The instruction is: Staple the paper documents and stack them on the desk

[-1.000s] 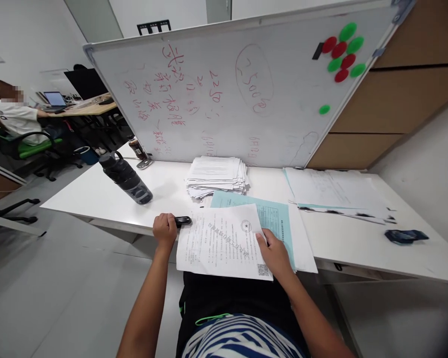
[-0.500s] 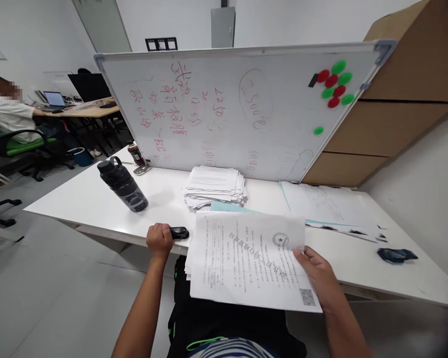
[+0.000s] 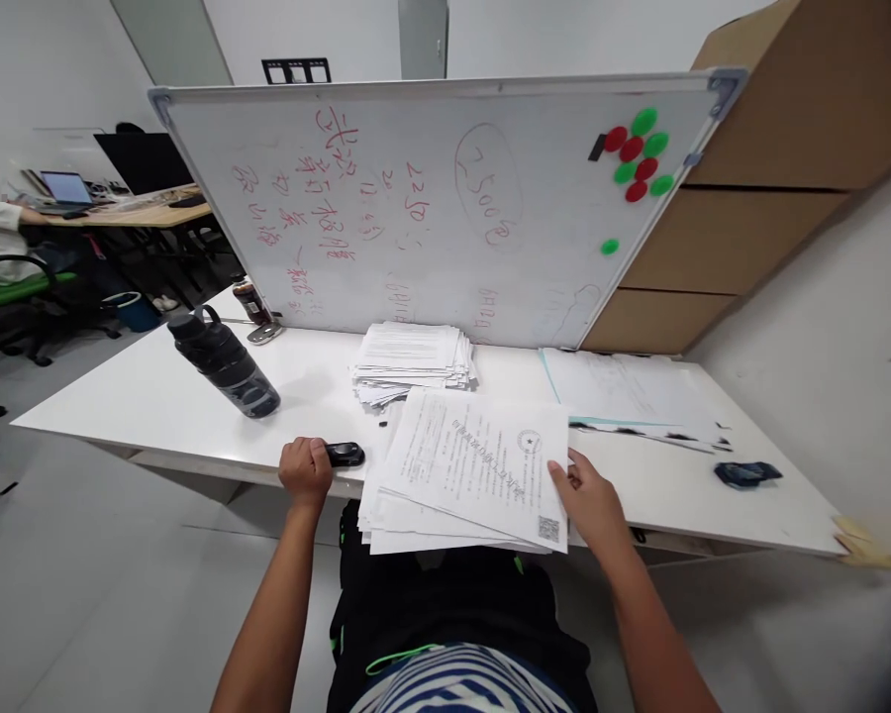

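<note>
My left hand (image 3: 306,475) is closed around a black stapler (image 3: 346,454) at the desk's front edge; the stapler's rear end is hidden in the fist. In my right hand (image 3: 590,503), thumb on top, is the right edge of a printed sheet (image 3: 475,460) with a round stamp, large grey writing and a QR code. This sheet lies slightly turned over a pile of papers (image 3: 423,525) that overhangs the front edge above my lap. Behind it stands a thick stack of printed papers (image 3: 414,349).
A dark water bottle (image 3: 227,366) stands on the white desk (image 3: 141,396), left. The whiteboard (image 3: 549,208) leans behind, beside cardboard boxes (image 3: 757,238). Papers with a blue-green edge (image 3: 631,391) and a dark crumpled item (image 3: 746,473) lie right. A person (image 3: 4,238) sits far left.
The printed sheet has moved away from me and down onto the pile, with my right hand still on its edge. My left hand keeps the stapler. The view has shifted slightly.
</note>
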`<state>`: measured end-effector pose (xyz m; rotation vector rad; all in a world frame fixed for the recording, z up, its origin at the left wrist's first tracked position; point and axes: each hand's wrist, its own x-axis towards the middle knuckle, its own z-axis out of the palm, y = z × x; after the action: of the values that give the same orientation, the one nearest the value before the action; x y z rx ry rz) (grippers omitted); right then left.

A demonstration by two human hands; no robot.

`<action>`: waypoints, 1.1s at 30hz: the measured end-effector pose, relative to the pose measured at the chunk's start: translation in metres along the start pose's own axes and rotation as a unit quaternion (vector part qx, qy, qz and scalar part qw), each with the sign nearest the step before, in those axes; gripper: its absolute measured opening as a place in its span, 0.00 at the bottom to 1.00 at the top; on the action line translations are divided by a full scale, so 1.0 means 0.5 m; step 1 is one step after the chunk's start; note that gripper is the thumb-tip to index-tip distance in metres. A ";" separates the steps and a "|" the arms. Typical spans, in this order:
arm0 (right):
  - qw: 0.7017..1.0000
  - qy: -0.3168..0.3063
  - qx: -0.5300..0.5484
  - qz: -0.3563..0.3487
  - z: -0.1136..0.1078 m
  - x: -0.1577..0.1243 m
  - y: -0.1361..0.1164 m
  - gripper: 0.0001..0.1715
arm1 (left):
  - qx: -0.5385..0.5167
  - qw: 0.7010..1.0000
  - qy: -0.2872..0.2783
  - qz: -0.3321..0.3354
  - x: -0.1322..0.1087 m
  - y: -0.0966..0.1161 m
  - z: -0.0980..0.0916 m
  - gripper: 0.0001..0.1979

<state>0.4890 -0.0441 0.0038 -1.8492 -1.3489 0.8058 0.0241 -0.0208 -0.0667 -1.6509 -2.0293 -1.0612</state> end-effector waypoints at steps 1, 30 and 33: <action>0.998 0.018 -0.059 -0.015 0.000 0.010 0.006 0.38 | 0.004 1.000 0.002 0.006 0.000 -0.001 0.000 0.18; 0.945 0.179 -0.272 -0.043 -0.017 0.326 0.098 0.32 | 0.049 0.999 0.008 0.012 0.014 0.024 -0.014 0.22; 0.955 0.175 -0.236 -0.027 -0.021 0.324 0.101 0.35 | 0.046 0.999 0.012 0.008 0.013 0.026 -0.013 0.21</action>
<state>0.5668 0.0990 -0.0447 -2.1749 -1.4290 0.1060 0.0331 -0.0201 -0.0534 -1.5980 -2.0153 -0.9631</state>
